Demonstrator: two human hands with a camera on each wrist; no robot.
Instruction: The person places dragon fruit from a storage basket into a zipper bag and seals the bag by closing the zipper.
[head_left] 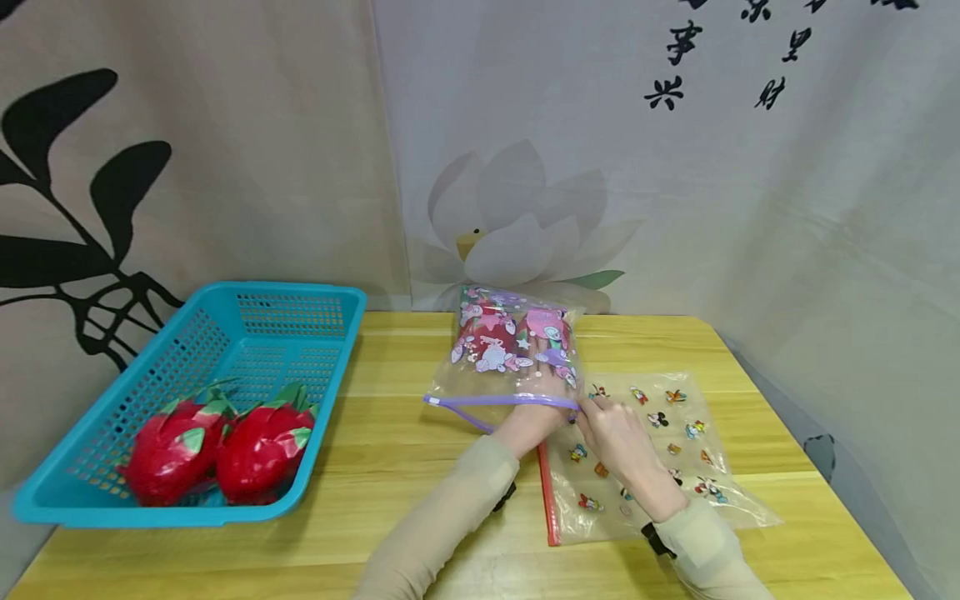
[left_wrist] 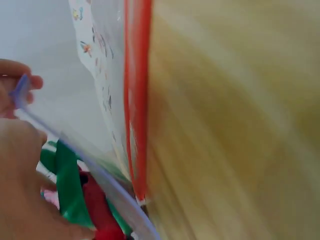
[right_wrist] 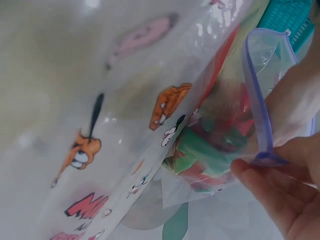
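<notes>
A clear zip bag point(head_left: 480, 383) with a purple zip and cartoon prints lies near the table's back edge. Red dragon fruit point(head_left: 491, 333) with green leaves shows through its printed side. My left hand point(head_left: 542, 385) is inside the bag, its thumb and fingers around dragon fruit point(left_wrist: 95, 200) in the left wrist view; the plastic and prints partly hide the fingers. At the right end of the purple zip, my right hand point(head_left: 618, 437) pinches the bag's edge, seen closely in the right wrist view. A second zip bag point(head_left: 652, 483), clear with a red zip, lies flat beneath the right hand.
A blue plastic basket point(head_left: 330, 408) stands at the table's left side. Two more dragon fruits point(head_left: 258, 454) lie at its near end. Behind the wooden table point(head_left: 397, 500) hangs a printed cloth point(head_left: 300, 167).
</notes>
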